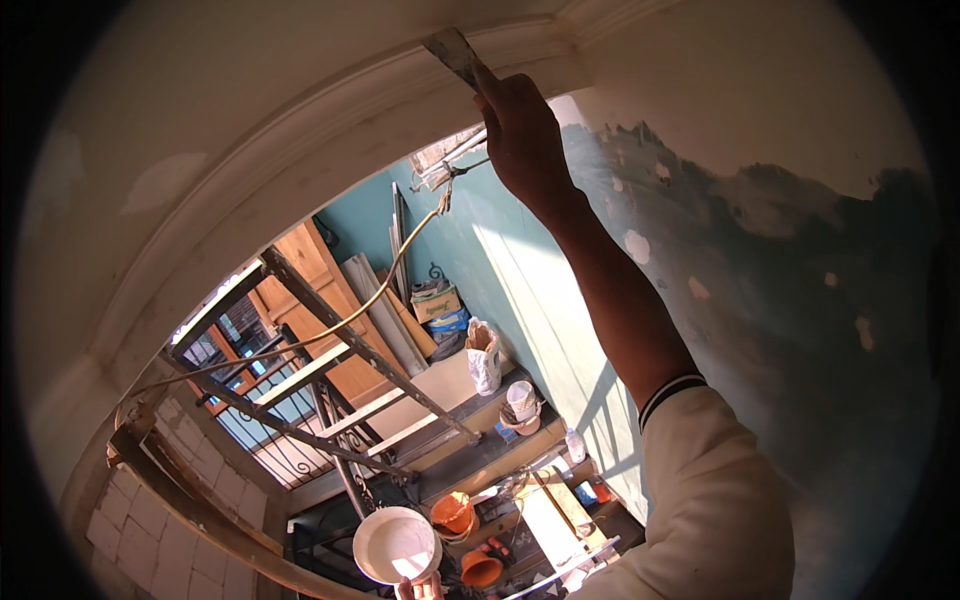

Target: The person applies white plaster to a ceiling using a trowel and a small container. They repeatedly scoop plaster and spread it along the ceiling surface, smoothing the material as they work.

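The teal wall [800, 330] fills the right side, dark and blotched, with pale patches of filler dotted over it. Above it runs a curved cream moulding [330, 130] under the pale ceiling [200, 90]. A wooden ladder [330, 380] leans across the stairwell below, with a tan hose [370, 300] looping past it up to the wall.

The person's right arm, in a white sleeve [700, 480] with a dark-banded cuff, reaches up from the lower right. The right hand [525, 135] has its fingers curled tight around the handle of a putty knife [455, 52]; the metal blade lies flat against the moulding, right at the corner where wall meets ceiling.

At the bottom edge, the left hand [420, 588] shows only as fingertips touching the underside of a round white bowl [397, 545]; how those fingers are set cannot be told. The bowl holds a smooth layer of white paste.

Far below, a white sack [484, 357] stands open against the wall, near a cardboard box [437, 300]. A white bucket [521, 400] sits on the floor just beside it. Closer to the bowl are two orange pots [455, 512], one upright and one tipped; their contents cannot be made out.
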`<action>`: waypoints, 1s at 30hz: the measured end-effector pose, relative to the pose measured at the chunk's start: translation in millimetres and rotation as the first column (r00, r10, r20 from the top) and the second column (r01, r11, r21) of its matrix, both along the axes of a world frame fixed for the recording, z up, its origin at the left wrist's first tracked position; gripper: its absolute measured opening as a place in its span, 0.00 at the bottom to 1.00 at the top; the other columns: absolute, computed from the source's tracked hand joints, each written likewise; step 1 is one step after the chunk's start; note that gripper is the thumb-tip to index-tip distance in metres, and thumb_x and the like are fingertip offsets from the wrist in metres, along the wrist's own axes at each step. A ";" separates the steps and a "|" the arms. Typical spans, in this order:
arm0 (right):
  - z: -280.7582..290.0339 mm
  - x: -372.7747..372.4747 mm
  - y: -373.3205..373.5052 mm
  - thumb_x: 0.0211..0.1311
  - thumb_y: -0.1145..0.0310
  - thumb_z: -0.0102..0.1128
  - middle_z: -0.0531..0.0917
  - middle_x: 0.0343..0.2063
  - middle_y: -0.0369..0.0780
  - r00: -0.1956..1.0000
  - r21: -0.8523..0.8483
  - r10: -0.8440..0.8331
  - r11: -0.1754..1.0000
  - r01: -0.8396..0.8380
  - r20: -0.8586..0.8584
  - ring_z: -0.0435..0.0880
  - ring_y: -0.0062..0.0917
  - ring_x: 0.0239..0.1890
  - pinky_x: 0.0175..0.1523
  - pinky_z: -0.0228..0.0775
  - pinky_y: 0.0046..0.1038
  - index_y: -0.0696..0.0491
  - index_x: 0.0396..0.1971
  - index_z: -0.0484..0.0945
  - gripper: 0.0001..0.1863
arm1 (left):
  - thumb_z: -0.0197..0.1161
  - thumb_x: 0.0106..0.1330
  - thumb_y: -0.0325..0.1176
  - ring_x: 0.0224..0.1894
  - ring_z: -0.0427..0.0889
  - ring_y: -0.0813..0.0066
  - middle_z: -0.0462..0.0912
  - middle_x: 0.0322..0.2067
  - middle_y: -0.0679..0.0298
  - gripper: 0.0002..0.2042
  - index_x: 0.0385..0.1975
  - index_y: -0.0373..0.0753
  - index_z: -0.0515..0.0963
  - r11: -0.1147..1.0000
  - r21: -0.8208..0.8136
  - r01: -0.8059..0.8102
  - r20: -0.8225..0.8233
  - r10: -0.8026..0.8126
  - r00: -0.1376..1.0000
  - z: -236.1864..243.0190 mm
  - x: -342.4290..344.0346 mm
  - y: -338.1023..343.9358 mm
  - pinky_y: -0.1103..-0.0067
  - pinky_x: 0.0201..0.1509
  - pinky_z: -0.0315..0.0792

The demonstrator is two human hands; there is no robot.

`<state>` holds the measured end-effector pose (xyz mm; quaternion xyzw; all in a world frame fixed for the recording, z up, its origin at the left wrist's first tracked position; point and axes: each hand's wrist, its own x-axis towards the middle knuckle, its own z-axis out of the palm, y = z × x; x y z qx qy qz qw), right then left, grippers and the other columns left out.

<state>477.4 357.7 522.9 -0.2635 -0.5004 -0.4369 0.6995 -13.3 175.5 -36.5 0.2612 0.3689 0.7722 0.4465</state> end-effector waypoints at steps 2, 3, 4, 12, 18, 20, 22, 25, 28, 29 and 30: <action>1.9 19.1 -1.3 0.74 0.74 0.60 0.78 0.38 0.47 0.993 0.034 -0.053 0.998 0.057 -0.107 0.82 0.41 0.40 0.46 0.78 0.42 0.54 0.69 0.75 0.25 | 0.64 0.74 0.43 0.44 0.85 0.57 0.82 0.51 0.51 0.25 0.67 0.40 0.71 0.998 0.001 -0.070 -0.101 0.069 0.993 -4.9 0.5 3.0 0.66 0.40 0.84; 4.7 36.0 -0.3 0.75 0.73 0.60 0.78 0.39 0.48 0.988 0.074 -0.071 0.994 0.082 -0.140 0.82 0.42 0.40 0.46 0.78 0.43 0.54 0.69 0.75 0.24 | 0.64 0.74 0.44 0.43 0.86 0.57 0.83 0.50 0.51 0.25 0.67 0.41 0.71 0.999 -0.003 -0.052 -0.081 0.052 0.995 -4.9 0.4 4.6 0.66 0.39 0.84; 8.4 52.2 1.1 0.75 0.73 0.60 0.78 0.39 0.49 0.978 0.065 -0.133 0.987 0.145 -0.159 0.82 0.43 0.41 0.47 0.78 0.43 0.55 0.68 0.75 0.23 | 0.64 0.74 0.46 0.41 0.86 0.56 0.84 0.48 0.51 0.25 0.66 0.42 0.72 0.999 -0.007 -0.035 -0.061 0.034 0.998 -4.5 -0.3 6.0 0.66 0.39 0.83; 14.3 62.0 10.0 0.77 0.72 0.60 0.81 0.36 0.48 0.971 0.021 -0.166 0.985 0.172 -0.170 0.82 0.42 0.39 0.47 0.76 0.43 0.49 0.70 0.76 0.24 | 0.59 0.78 0.44 0.48 0.85 0.53 0.83 0.52 0.51 0.23 0.65 0.36 0.72 0.997 0.014 -0.069 0.138 0.067 0.988 17.2 -5.7 -2.2 0.59 0.55 0.82; 12.0 13.4 3.7 0.75 0.74 0.59 0.78 0.39 0.51 0.993 0.057 -0.092 0.994 0.096 -0.073 0.83 0.46 0.39 0.44 0.78 0.46 0.56 0.66 0.75 0.22 | 0.58 0.80 0.41 0.55 0.82 0.54 0.79 0.59 0.51 0.23 0.68 0.35 0.70 0.997 0.023 0.073 0.206 -0.077 0.976 10.4 -22.8 -4.3 0.58 0.62 0.79; 11.6 -7.4 1.6 0.76 0.74 0.60 0.81 0.38 0.50 0.992 0.038 -0.079 0.996 0.083 -0.098 0.83 0.45 0.40 0.47 0.77 0.44 0.56 0.67 0.76 0.22 | 0.57 0.80 0.40 0.56 0.82 0.54 0.79 0.59 0.50 0.23 0.68 0.34 0.69 0.997 0.021 0.070 0.192 -0.073 0.979 13.1 -21.7 -3.5 0.58 0.62 0.79; 10.0 -31.5 0.3 0.76 0.74 0.60 0.80 0.39 0.51 0.992 -0.003 -0.075 0.997 0.075 -0.106 0.83 0.46 0.40 0.47 0.77 0.44 0.57 0.67 0.76 0.22 | 0.57 0.80 0.40 0.56 0.82 0.54 0.78 0.60 0.50 0.23 0.69 0.34 0.69 0.998 0.020 0.056 0.181 -0.059 0.982 11.0 -23.2 -7.3 0.58 0.62 0.79; 8.3 -62.6 1.1 0.76 0.74 0.60 0.80 0.39 0.51 0.995 -0.003 -0.058 0.998 0.058 -0.086 0.83 0.44 0.40 0.46 0.78 0.43 0.57 0.68 0.75 0.22 | 0.57 0.80 0.39 0.56 0.82 0.54 0.78 0.60 0.50 0.23 0.69 0.34 0.68 0.999 0.019 0.041 0.163 -0.044 0.986 8.0 -26.5 -12.7 0.58 0.63 0.79; 8.4 -90.8 -0.3 0.76 0.75 0.60 0.79 0.39 0.51 0.999 0.005 -0.010 1.000 0.011 -0.051 0.83 0.44 0.40 0.46 0.78 0.43 0.58 0.68 0.74 0.23 | 0.56 0.80 0.39 0.57 0.82 0.54 0.78 0.61 0.50 0.24 0.70 0.34 0.67 0.999 0.026 0.035 0.134 -0.038 0.990 5.6 -32.4 -15.5 0.59 0.63 0.79; 8.5 -100.6 -1.2 0.76 0.75 0.60 0.79 0.38 0.51 0.999 -0.001 -0.007 1.000 0.007 -0.047 0.83 0.43 0.40 0.46 0.78 0.43 0.58 0.68 0.74 0.23 | 0.56 0.80 0.39 0.57 0.82 0.54 0.77 0.61 0.50 0.24 0.70 0.34 0.67 0.999 0.029 0.034 0.122 -0.038 0.992 4.0 -34.5 -16.4 0.59 0.63 0.78; 8.4 -110.5 -1.7 0.76 0.75 0.60 0.78 0.38 0.51 0.999 -0.008 -0.001 1.000 0.001 -0.043 0.83 0.43 0.39 0.46 0.78 0.43 0.58 0.68 0.74 0.23 | 0.56 0.80 0.38 0.57 0.82 0.54 0.77 0.61 0.50 0.24 0.70 0.34 0.67 0.999 0.034 0.027 0.109 -0.031 0.994 3.8 -36.3 -18.7 0.59 0.63 0.78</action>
